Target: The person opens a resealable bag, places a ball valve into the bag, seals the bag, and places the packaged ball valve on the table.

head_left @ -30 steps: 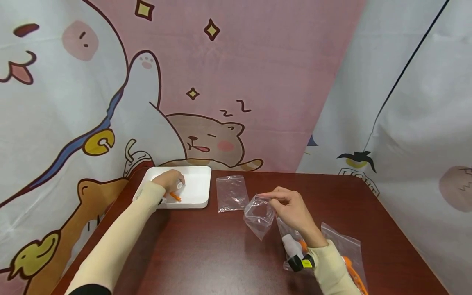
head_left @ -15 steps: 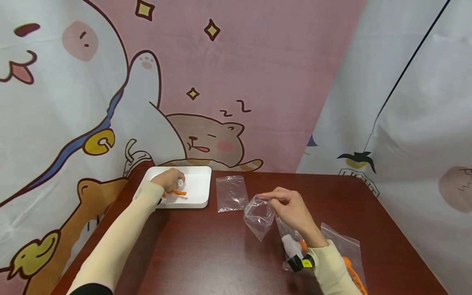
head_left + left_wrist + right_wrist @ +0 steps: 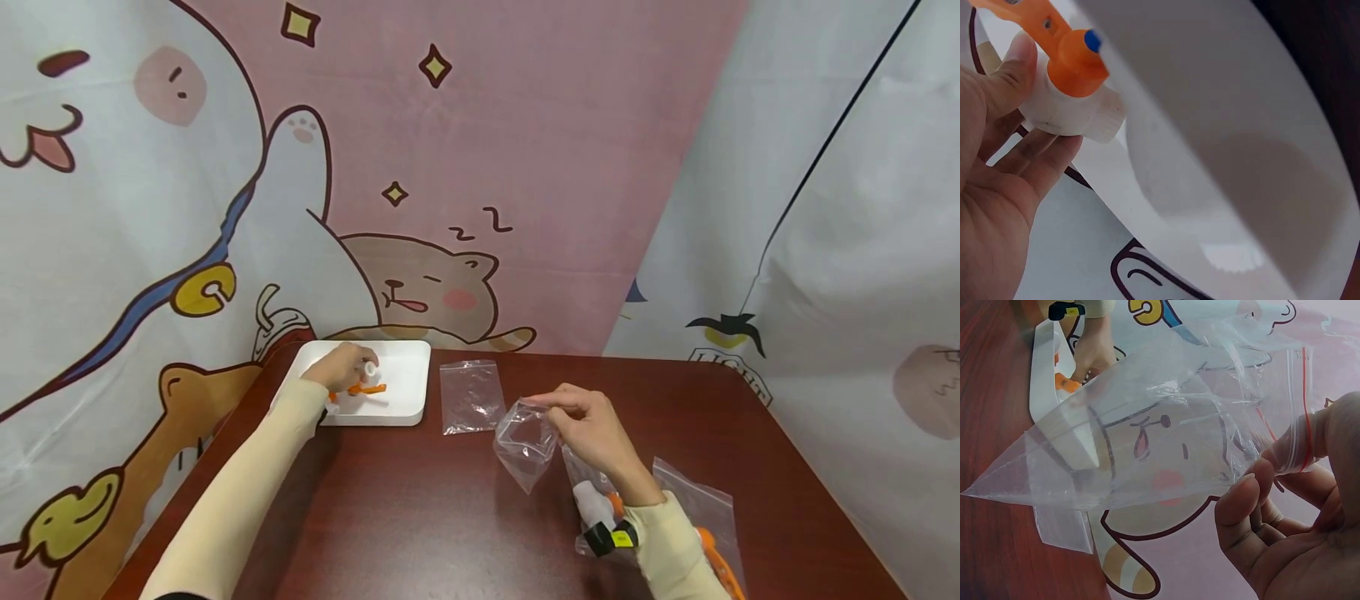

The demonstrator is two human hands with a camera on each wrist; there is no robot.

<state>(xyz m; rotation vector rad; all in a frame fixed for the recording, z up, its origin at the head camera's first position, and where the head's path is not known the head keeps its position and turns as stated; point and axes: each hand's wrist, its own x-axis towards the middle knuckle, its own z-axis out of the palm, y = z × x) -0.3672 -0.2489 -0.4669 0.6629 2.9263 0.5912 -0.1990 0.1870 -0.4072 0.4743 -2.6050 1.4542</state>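
Observation:
Over the white tray (image 3: 408, 383), my left hand (image 3: 337, 367) grips a plastic ball valve. In the left wrist view this valve (image 3: 1060, 112) has a white body, an orange lever and a blue dot; the thumb and curled fingers hold the body. My right hand (image 3: 592, 425) pinches the top edge of a clear zip bag (image 3: 525, 446), which hangs puffed out with its pointed corner down. The right wrist view shows the bag's red-lined seal (image 3: 1305, 412) at the pinching fingers.
A flat clear zip bag (image 3: 471, 396) lies between tray and right hand. Near the right forearm, one bag holds a white and orange valve (image 3: 592, 504); another bag (image 3: 697, 492) holds an orange-handled item. A printed cloth (image 3: 570, 208) hangs behind the brown table (image 3: 420, 517).
In the left hand, the valve's orange lever has swung round and now sticks out farther to the right. The right hand and its bag have stayed nearly still.

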